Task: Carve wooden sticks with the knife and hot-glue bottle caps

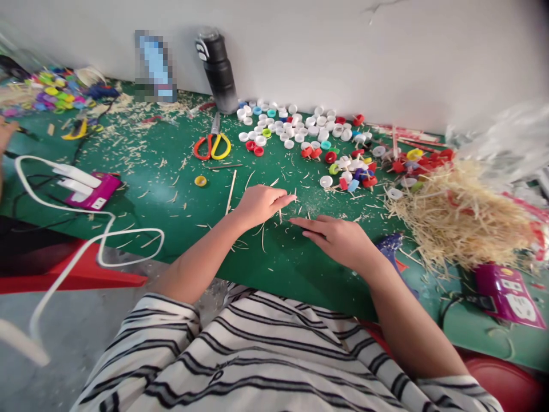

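Note:
My left hand [262,205] is closed in a pinch above the green table, its fingertips on a short, pale wooden stick [280,216] that points down. Just to the right, my right hand [338,237] has its index finger stretched toward the stick and its thumb close below. Something thin and dark seems to sit at the right fingertips, too small to name. A longer wooden strip [231,191] lies left of my left hand, and thin curled shavings [263,236] are scattered under both hands.
Scissors [213,143], a yellow cap [200,181] and a black bottle [218,71] stand or lie beyond. White caps [295,129] spread behind, with a wood-strip heap [467,217] right. A blue glue gun [391,249] and purple power strips [96,191] flank me. Another person's hand [6,134] shows left.

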Motion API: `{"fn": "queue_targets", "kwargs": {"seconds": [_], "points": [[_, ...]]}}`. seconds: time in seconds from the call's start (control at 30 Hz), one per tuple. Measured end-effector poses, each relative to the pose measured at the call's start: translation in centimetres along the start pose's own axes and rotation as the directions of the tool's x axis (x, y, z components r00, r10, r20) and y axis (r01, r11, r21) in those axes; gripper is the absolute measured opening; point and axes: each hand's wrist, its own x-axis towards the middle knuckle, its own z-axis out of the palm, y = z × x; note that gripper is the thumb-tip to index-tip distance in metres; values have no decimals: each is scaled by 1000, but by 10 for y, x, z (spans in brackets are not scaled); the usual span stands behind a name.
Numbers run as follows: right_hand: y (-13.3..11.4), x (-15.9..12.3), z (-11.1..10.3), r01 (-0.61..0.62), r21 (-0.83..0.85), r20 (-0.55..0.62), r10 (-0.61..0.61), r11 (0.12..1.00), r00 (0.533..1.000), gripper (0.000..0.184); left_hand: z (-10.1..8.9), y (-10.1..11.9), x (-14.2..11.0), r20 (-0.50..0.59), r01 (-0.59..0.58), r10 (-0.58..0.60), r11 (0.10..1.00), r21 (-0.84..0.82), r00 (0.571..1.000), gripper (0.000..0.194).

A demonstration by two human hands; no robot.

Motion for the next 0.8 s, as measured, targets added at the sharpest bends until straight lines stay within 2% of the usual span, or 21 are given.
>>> {"fn": "queue_targets", "kwargs": {"seconds": [0.17, 0.33, 0.5, 0.6, 0.8], "points": [[-3, 4, 7, -5, -10, -50, 5, 1000, 999, 49, 3, -1, 1, -5, -4, 4, 1000, 3, 1000, 54], [-12, 9, 14, -82, -71, -26, 80, 994, 996, 44, 1, -2, 1, 25, 13, -13, 1000, 0, 1000, 52], [-26, 11, 11, -156, -50, 59, 159, 987, 986, 35, -5, 0, 0, 42, 38, -39, 999, 32, 998, 51], [-31, 11, 5, -188, -81, 123, 197, 979, 973, 36, -6, 2, 1, 42, 62, -63, 998, 21, 997, 51], [-30, 7, -3, -202, -83, 194, 214, 976, 957, 38, -5, 1, 2, 64, 37, -36, 999, -17, 997, 51]]}}
